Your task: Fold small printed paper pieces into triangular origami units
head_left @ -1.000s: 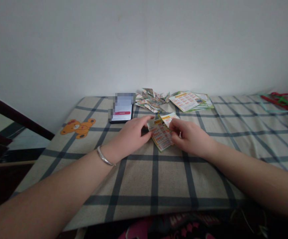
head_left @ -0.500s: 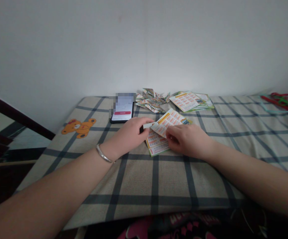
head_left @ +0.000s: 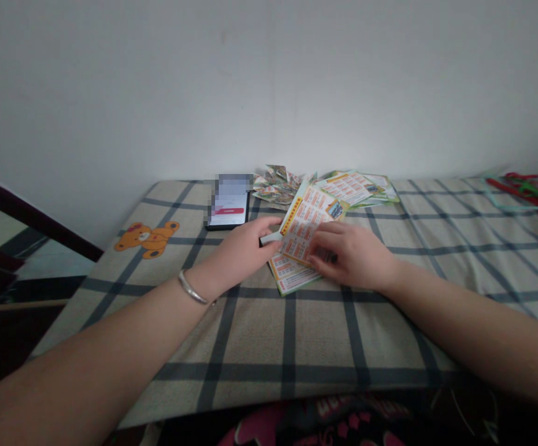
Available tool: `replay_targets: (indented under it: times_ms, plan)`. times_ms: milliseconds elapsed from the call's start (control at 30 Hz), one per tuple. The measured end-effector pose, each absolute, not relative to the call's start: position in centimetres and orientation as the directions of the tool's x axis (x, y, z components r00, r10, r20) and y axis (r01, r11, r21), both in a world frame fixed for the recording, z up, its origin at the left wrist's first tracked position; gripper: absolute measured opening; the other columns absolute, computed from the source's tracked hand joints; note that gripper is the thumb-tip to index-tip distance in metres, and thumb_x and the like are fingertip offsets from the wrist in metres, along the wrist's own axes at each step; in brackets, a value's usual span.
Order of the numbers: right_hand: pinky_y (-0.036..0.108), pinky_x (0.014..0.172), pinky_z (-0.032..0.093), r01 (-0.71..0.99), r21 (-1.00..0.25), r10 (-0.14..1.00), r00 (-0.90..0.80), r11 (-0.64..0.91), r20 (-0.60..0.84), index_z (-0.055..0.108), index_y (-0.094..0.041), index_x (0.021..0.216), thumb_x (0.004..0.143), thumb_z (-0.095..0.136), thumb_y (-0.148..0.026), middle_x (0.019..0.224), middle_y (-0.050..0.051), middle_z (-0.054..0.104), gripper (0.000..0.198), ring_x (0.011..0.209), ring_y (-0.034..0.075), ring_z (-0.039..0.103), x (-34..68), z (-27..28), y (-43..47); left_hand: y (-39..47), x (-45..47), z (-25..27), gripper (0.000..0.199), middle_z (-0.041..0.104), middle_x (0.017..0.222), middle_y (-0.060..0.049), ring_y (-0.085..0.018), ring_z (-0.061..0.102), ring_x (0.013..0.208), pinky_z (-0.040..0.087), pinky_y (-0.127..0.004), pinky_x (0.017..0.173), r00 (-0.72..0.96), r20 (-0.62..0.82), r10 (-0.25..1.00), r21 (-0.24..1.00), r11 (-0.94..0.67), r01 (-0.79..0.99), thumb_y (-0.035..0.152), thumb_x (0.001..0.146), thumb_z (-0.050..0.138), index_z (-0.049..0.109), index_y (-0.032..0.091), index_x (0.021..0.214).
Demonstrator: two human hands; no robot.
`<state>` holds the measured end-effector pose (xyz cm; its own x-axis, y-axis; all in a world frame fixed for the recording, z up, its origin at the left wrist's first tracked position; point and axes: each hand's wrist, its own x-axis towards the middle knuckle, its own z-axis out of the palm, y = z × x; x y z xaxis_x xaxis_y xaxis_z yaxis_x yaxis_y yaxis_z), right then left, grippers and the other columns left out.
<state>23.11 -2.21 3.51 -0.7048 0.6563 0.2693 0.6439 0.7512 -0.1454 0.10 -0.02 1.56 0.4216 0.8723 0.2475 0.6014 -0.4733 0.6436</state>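
My left hand (head_left: 243,248), with a silver bangle at the wrist, is closed around what looks like a small knife (head_left: 273,238). Its flat pale blade and a bit of black show beyond the fingers. The blade touches the left edge of a raised printed sheet (head_left: 302,224) with orange text blocks and a yellow heading. Curled at that sheet's lower right, my right hand (head_left: 350,255) grips it, fingertips partly hidden. Under it another printed sheet (head_left: 292,279) lies flat on the checked tablecloth (head_left: 260,341).
Behind the hands lie a heap of folded or cut printed paper pieces (head_left: 273,189) and a stack of printed sheets (head_left: 355,186) against the wall. A phone (head_left: 227,207) with a lit screen is left of them. Red, green and pale strips (head_left: 529,192) lie far right.
The upper sheet has swung more upright and its top edge has moved left over the blade. My right hand has shifted slightly up; my left hand has barely moved.
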Motion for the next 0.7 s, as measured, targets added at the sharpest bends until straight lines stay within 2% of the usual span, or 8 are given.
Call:
replay_targets:
  times_ms: [67,167,333,400,467,567,700]
  plan:
    - [0.031,0.073,0.044,0.71,-0.203,0.722,-0.578,0.675,0.38,0.062,-0.019,0.09,0.089,0.052,-0.03,0.093,0.008,0.063,0.014,0.085,0.02,0.059,23.7,3.5,-1.6,-0.2,0.2,1.9,0.032,0.068,0.118,-0.004,-0.02,0.064,0.107,0.05,-0.037,0.094,0.434,0.252,0.865,0.565,-0.496,0.66,0.022,0.087,0.053,0.062,0.02,0.118]
    - [0.036,0.09,0.045,0.75,-0.241,0.739,-0.443,0.615,0.507,0.062,-0.02,0.098,0.087,0.054,-0.024,0.104,0.01,0.063,0.014,0.1,0.023,0.058,24.5,3.3,-0.6,-0.5,0.2,2.1,0.025,0.071,0.107,-0.005,-0.022,0.065,0.099,0.051,-0.038,0.087,0.454,0.291,0.842,0.432,-0.539,0.723,0.023,0.088,0.051,0.067,0.02,0.108]
    - [0.044,0.099,0.042,0.843,-0.225,0.789,-0.316,0.488,0.528,0.059,-0.018,0.11,0.083,0.058,-0.023,0.118,0.014,0.063,0.028,0.114,0.03,0.055,25.3,2.8,0.4,-0.7,0.0,2.0,0.025,0.07,0.099,-0.006,-0.022,0.063,0.093,0.05,-0.038,0.082,0.506,0.321,0.8,0.308,-0.594,0.743,0.02,0.09,0.048,0.066,0.019,0.107]
    - [0.042,0.092,0.045,0.881,-0.256,0.845,-0.245,0.399,0.475,0.058,-0.016,0.113,0.083,0.057,-0.025,0.113,0.014,0.065,0.03,0.107,0.029,0.058,25.4,2.9,0.5,-0.7,0.0,2.1,0.026,0.07,0.097,-0.005,-0.022,0.062,0.091,0.049,-0.037,0.081,0.527,0.33,0.783,0.275,-0.614,0.74,0.02,0.09,0.047,0.066,0.019,0.108]
    - [0.037,0.077,0.048,0.898,-0.309,0.902,-0.181,0.314,0.393,0.057,-0.018,0.114,0.084,0.056,-0.028,0.102,0.011,0.068,0.032,0.091,0.026,0.063,25.4,3.1,0.6,-0.7,-0.1,2.2,0.026,0.07,0.096,-0.005,-0.022,0.061,0.09,0.049,-0.037,0.08,0.544,0.329,0.772,0.251,-0.627,0.737,0.019,0.09,0.048,0.065,0.019,0.109]
    - [0.031,0.062,0.042,0.899,-0.36,0.943,-0.143,0.251,0.3,0.058,-0.021,0.112,0.085,0.055,-0.032,0.086,0.005,0.068,0.029,0.072,0.02,0.061,25.5,3.2,0.7,-0.8,-0.1,2.1,0.028,0.07,0.101,-0.005,-0.022,0.061,0.092,0.049,-0.038,0.082,0.543,0.332,0.771,0.231,-0.625,0.746,0.02,0.09,0.049,0.063,0.019,0.114]
    - [0.028,0.056,0.037,0.898,-0.367,0.933,-0.114,0.244,0.34,0.058,-0.021,0.101,0.084,0.056,-0.031,0.081,0.005,0.067,0.019,0.066,0.018,0.058,25.8,3.0,1.1,-0.9,-0.1,1.9,0.035,0.068,0.112,-0.004,-0.022,0.061,0.098,0.049,-0.038,0.085,0.518,0.359,0.776,0.252,-0.615,0.747,0.021,0.09,0.05,0.057,0.022,0.125]
